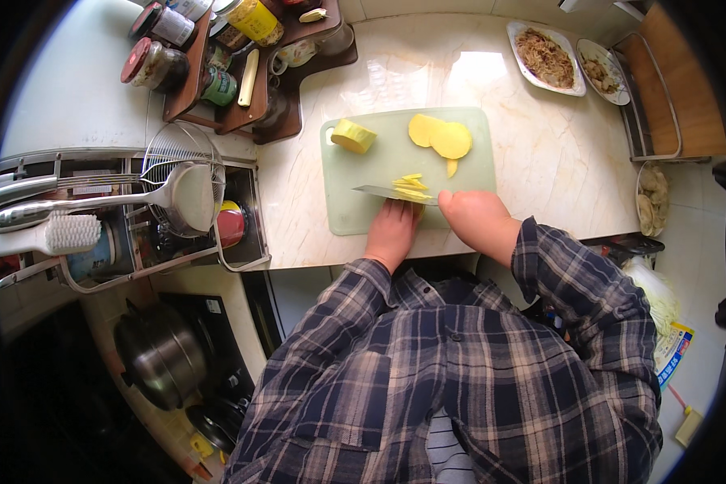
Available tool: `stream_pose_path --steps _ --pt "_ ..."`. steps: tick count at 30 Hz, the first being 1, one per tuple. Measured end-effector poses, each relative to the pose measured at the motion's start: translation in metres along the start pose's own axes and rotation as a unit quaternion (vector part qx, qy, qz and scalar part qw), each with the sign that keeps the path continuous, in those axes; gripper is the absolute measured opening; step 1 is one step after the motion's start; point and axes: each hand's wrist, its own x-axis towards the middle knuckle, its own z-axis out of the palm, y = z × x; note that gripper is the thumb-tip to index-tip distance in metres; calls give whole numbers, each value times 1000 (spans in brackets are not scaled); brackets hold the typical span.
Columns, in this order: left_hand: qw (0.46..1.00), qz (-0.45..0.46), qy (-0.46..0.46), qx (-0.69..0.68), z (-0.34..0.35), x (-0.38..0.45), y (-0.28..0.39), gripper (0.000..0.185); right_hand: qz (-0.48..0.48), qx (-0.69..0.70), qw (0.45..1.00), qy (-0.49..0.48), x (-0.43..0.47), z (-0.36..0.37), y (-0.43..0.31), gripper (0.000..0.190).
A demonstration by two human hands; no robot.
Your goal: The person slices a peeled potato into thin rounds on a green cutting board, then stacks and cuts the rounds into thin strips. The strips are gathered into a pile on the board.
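Observation:
My right hand [481, 219] grips the handle end of a kitchen knife [375, 191], whose blade reaches left across a pale green cutting board [363, 172]. Close against the blade's near side, my left hand [393, 227] holds down a yellow vegetable piece [422, 209], mostly hidden by the fingers and knife. Thin yellow strips [409, 181] lie along the blade's far side. Farther up the board are a thick chunk [353, 136] of the yellow-fleshed vegetable and two overlapping round slices [450, 140]. A small narrow piece [452, 167] sits just below those slices.
A wooden corner shelf [187, 100] with jars stands at the back left. Left of the counter, a metal rack [175, 257] carries a ladle [189, 196], a wire strainer and a brush [72, 235]. A plate of shredded food [546, 58] is at the back right. A steel pot [163, 357] sits lower left.

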Motion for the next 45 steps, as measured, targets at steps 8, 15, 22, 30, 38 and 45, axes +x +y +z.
stream_pose_path --steps 8,15,22,30,38,45 --pt "1000 -11 9 -17 -2 0 2 38 10 51 997 56 22 29 -2 6" --pt "1000 -18 9 -7 0 -1 1 40 3 52 998 42 9 15 8 3" --pt "998 -39 -39 -15 2 -2 0 35 4 2 1000 -22 7 4 -4 6" --pt "1000 -19 5 -18 0 -3 1 42 11 95 992 82 30 30 5 5" --pt "1000 4 14 -13 2 -2 0 39 -10 15 1000 -2 4 1 6 5" --pt "1000 -17 -5 -21 -1 0 2 36 6 31 999 14 17 18 -4 5"
